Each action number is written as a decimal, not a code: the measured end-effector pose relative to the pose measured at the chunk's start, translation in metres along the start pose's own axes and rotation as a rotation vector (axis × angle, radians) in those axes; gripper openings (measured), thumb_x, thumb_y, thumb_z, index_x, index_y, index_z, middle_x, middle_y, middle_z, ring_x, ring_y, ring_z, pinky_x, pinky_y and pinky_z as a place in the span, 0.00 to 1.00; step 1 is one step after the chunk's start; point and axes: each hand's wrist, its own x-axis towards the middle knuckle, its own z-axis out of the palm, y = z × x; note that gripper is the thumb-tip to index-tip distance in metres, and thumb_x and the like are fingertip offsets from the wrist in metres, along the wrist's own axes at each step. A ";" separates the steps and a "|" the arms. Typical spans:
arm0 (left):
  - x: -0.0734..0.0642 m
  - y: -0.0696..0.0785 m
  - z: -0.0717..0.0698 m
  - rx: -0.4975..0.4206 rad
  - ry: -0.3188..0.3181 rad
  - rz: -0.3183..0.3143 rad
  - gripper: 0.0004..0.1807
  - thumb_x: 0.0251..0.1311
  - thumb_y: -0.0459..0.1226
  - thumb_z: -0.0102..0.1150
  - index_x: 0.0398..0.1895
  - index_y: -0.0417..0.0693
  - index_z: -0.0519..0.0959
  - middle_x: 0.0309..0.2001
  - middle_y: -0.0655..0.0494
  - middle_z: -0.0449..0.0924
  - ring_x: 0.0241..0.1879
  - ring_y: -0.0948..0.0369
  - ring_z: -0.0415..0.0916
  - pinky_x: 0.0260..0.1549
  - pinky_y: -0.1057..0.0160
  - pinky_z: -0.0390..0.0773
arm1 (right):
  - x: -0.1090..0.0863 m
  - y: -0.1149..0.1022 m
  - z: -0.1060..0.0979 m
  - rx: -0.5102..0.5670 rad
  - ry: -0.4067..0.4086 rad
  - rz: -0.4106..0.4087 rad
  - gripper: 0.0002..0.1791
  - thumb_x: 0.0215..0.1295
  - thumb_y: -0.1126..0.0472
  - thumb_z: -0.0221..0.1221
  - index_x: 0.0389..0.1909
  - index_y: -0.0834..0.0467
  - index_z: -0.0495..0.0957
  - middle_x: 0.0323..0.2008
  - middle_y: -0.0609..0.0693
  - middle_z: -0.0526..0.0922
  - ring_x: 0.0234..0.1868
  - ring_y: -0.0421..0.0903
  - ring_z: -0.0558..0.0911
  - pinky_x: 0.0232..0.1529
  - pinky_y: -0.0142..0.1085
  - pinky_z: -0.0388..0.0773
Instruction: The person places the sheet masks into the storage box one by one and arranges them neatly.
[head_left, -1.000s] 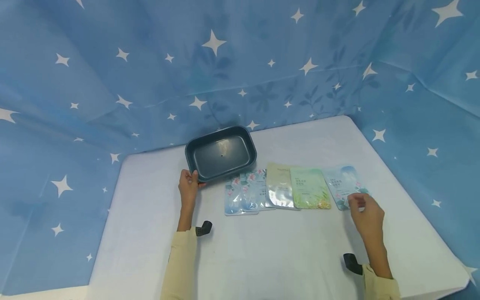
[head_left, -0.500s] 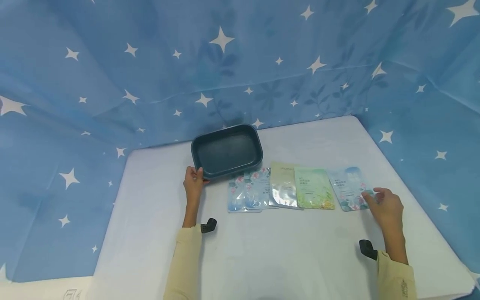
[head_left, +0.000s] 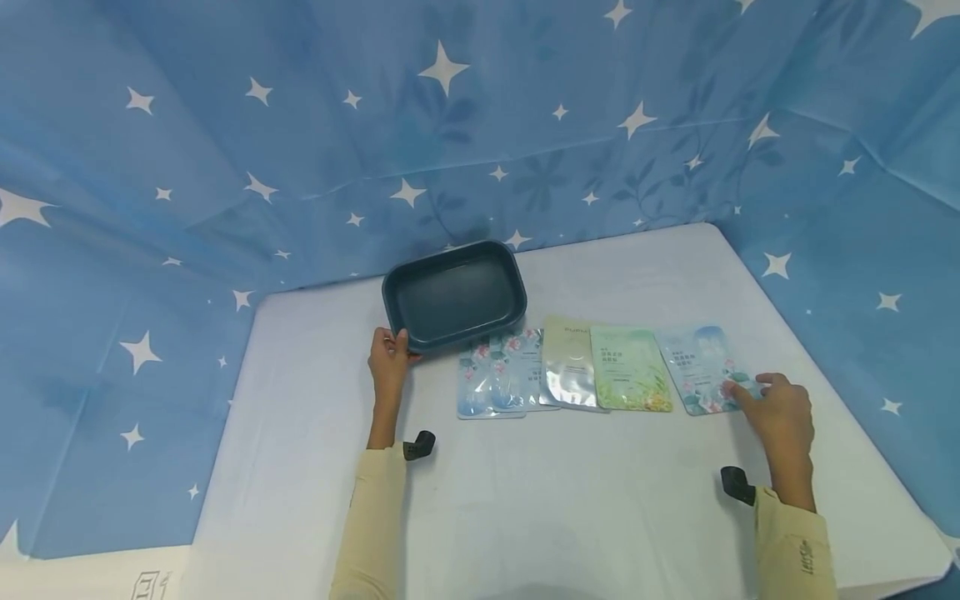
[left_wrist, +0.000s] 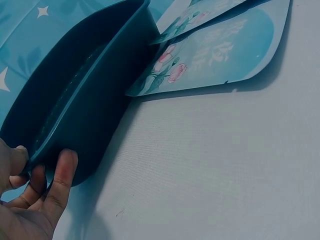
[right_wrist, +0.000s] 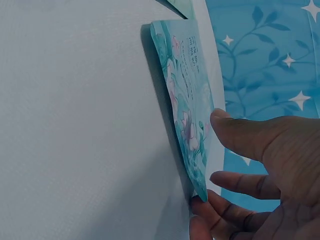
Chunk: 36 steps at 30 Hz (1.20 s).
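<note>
On the table [head_left: 570, 492] at 11 o'clock, the tray [head_left: 457, 298] is pinched at its 7 o'clock corner by the left hand [head_left: 389, 364]; the right hand [head_left: 782, 418], fingers wide, touches the sachet [head_left: 699, 364] at 3 o'clock.

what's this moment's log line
left hand: grips dark tray | right hand: at edge of rightmost packet, pinch unclear | dark tray: bare inside

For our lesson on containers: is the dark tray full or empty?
Empty: in the head view, the dark tray shows its bare inside, and the visible packets are all outside it.
</note>
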 end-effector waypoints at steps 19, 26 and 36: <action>-0.004 0.022 -0.006 -0.111 -0.073 -0.061 0.10 0.72 0.34 0.49 0.37 0.38 0.61 0.29 0.49 0.67 0.32 0.30 0.79 0.37 0.43 0.82 | 0.013 0.006 0.006 0.015 0.038 0.037 0.40 0.69 0.44 0.55 0.66 0.73 0.59 0.54 0.76 0.66 0.49 0.70 0.69 0.41 0.58 0.70; -0.008 0.037 -0.008 -0.093 -0.080 -0.057 0.11 0.72 0.34 0.48 0.39 0.33 0.61 0.30 0.48 0.66 0.34 0.28 0.79 0.39 0.42 0.81 | 0.012 0.002 0.009 0.042 0.048 0.055 0.39 0.70 0.45 0.55 0.66 0.72 0.60 0.57 0.76 0.64 0.52 0.70 0.67 0.47 0.59 0.69; -0.010 0.032 -0.008 -0.078 -0.090 -0.072 0.11 0.73 0.35 0.48 0.39 0.35 0.60 0.31 0.50 0.66 0.33 0.32 0.81 0.38 0.44 0.82 | 0.012 0.008 0.012 0.105 0.082 0.054 0.35 0.68 0.49 0.57 0.61 0.75 0.65 0.56 0.75 0.68 0.54 0.70 0.67 0.49 0.59 0.69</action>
